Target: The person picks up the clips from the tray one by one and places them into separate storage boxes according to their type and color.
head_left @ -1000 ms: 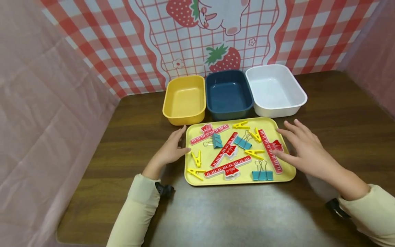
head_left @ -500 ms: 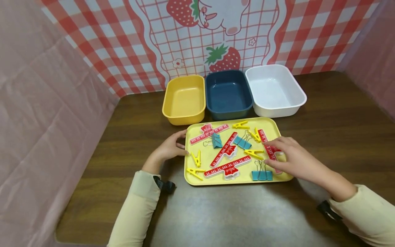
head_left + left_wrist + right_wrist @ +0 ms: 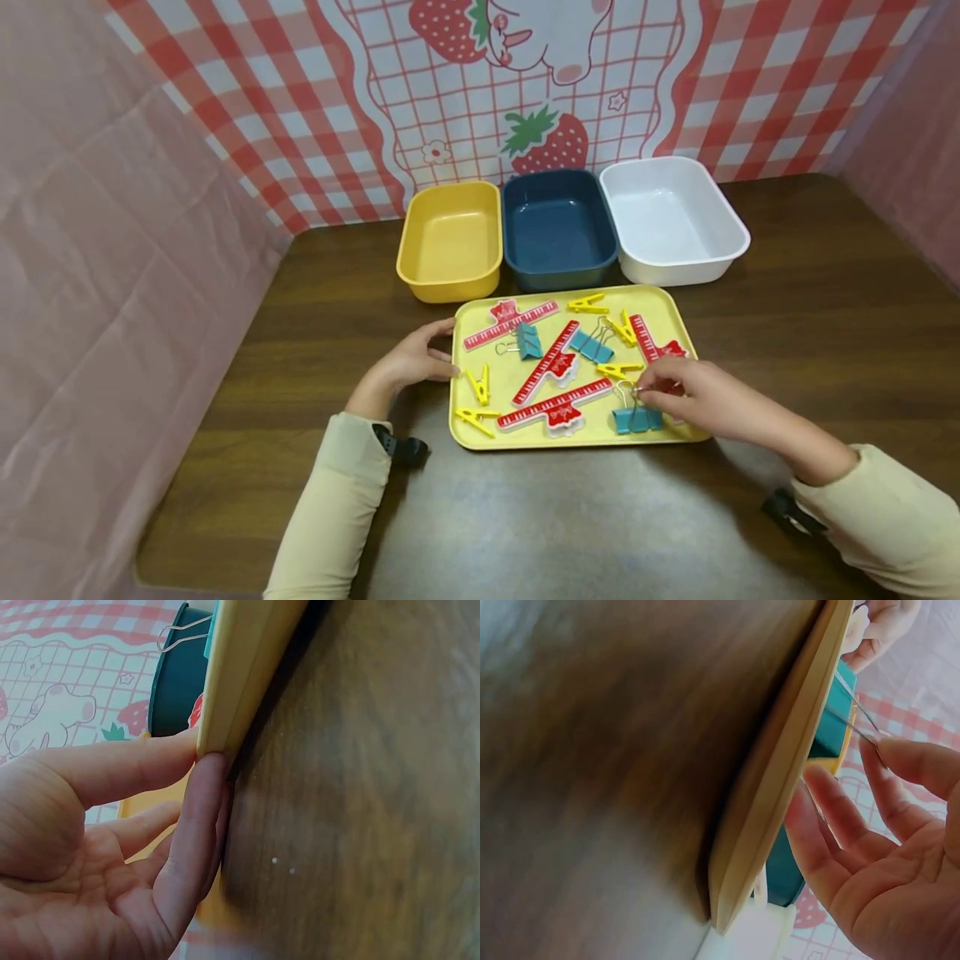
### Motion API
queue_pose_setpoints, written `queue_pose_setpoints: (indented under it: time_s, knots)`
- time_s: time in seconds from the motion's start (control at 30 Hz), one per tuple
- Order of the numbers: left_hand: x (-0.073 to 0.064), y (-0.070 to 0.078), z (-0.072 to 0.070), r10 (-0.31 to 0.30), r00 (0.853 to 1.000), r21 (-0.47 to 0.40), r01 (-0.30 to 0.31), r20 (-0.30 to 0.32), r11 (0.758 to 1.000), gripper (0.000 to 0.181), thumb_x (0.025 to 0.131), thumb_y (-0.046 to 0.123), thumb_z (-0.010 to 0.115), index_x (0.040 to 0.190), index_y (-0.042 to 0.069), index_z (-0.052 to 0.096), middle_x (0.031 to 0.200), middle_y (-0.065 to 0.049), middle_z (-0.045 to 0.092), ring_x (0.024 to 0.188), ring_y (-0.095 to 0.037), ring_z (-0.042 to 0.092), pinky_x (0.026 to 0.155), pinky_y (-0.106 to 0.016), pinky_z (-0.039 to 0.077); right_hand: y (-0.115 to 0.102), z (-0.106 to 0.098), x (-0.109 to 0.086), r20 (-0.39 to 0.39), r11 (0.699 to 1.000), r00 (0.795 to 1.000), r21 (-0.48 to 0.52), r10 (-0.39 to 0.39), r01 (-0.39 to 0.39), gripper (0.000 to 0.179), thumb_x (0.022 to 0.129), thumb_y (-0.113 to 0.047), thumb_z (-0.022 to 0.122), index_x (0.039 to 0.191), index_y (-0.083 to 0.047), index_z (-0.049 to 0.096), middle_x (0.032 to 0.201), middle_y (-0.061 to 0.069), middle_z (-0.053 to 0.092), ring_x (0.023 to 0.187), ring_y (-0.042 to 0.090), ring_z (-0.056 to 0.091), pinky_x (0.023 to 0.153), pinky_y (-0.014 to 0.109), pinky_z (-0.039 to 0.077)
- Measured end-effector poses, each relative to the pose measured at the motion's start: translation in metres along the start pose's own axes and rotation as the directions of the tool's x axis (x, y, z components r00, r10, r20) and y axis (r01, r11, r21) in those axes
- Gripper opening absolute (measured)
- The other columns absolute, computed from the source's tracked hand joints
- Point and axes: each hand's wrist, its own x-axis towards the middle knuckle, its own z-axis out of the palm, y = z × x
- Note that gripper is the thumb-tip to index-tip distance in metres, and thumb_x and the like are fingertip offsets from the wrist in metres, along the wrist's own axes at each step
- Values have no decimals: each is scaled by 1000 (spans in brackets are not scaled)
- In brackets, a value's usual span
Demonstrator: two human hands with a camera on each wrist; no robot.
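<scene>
At the left end of the pale yellow tray (image 3: 540, 437), my left hand (image 3: 408, 360) touches the rim and outer wall with thumb and fingertips, its fingers fairly straight. My right hand (image 3: 701, 396) reaches over the tray's right end and pinches a wire handle of a teal binder clip (image 3: 628, 421). In the right wrist view thumb and forefinger meet on that wire handle (image 3: 866, 737). A red piano-key clip (image 3: 647, 340) lies partly under this hand. Two more teal binder clips (image 3: 528, 342), several red piano-key clips (image 3: 545, 364) and several yellow clothespins (image 3: 478, 385) lie on the tray.
Behind the tray stand three bins side by side: a yellow bin (image 3: 450, 287), a dark blue bin (image 3: 558, 275) and a white bin (image 3: 678, 271). All rest on a brown wooden table (image 3: 300, 350), against a red-checked strawberry cloth (image 3: 285, 108).
My right hand has moved left from beside the tray to over it, and its fingers have closed on the binder clip's handle. My left hand has settled against the tray's edge.
</scene>
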Motion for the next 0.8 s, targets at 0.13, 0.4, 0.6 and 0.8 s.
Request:
queue_pose_setpoints:
  time_s: [0.13,0.4,0.6,0.8]
  knots:
    - [0,1,1,-15,1000,3,15,-12,1000,81,79,-10,67,146,14,29,140,-9,35,101,-25,56,77,-33,54,0,-3,2,23,993,999,106,45,-47,9,88,-16,64,92,-8,63,81,0,56,68,14,52,56,24,48]
    - [1,1,1,-17,1000,2,17,-22,1000,82,78,-11,67,147,15,29,141,-9,34,103,-26,55,77,-32,54,-2,-14,11,79,936,993,335,87,-109,15,93,-13,57,94,2,59,88,11,63,75,21,59,66,29,53]
    - [1,1,1,-22,999,-1,22,-25,1000,82,78,-10,68,146,16,30,141,-8,34,103,-26,55,77,-33,54,-6,-19,21,59,881,989,448,137,-149,22,95,-12,53,98,9,55,97,18,65,79,28,63,72,36,55]
    - [0,1,1,-27,999,8,27,-30,1000,82,79,-9,68,146,16,30,141,-8,35,102,-25,56,77,-32,54,-14,-20,34,10,847,978,498,209,-186,26,96,-16,52,102,10,51,97,18,66,77,27,65,72,36,56]
